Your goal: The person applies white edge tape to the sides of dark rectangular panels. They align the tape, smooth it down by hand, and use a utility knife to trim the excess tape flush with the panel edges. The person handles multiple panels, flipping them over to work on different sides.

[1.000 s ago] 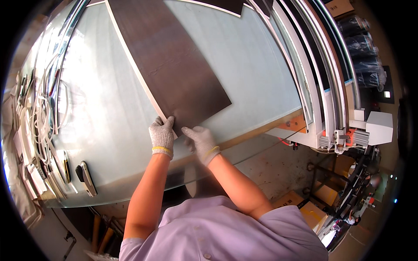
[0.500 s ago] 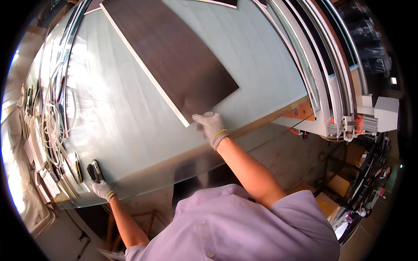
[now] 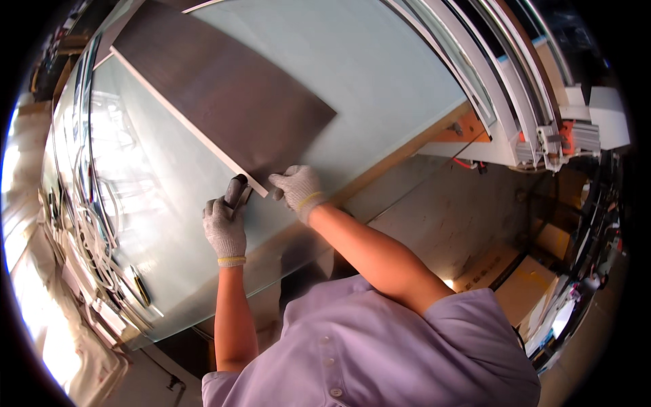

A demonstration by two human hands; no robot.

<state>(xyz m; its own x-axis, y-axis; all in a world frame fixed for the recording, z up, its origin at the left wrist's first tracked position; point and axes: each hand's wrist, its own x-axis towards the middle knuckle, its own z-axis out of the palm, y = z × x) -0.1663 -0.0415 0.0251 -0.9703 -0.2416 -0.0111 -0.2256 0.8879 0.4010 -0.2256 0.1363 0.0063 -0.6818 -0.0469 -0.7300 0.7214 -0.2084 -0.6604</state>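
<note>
A long dark brown sheet (image 3: 224,88) with a white strip (image 3: 183,122) along its left edge lies slantwise on the glass tabletop (image 3: 183,203). My right hand (image 3: 297,186), in a grey knit glove, pinches the sheet's near corner between thumb and fingers. Beside that corner, my gloved left hand (image 3: 224,227) is wrapped round a small black-and-silver hand tool (image 3: 236,190). The tool's tip lies close to the white strip's near end; whether they touch I cannot tell. Its exact kind is partly hidden by my fingers.
White cords (image 3: 95,234) and thin strips tangle along the left side. A yellow-and-black utility knife (image 3: 141,288) lies there too. Long curved metal rails (image 3: 505,74) bound the right. Cardboard boxes (image 3: 522,285) sit below at the right, beyond the table's wooden edge (image 3: 386,173).
My left hand has picked up the black-and-silver tool from the left and brought it to the sheet's near corner. The sheet and my right hand now appear slightly further left.
</note>
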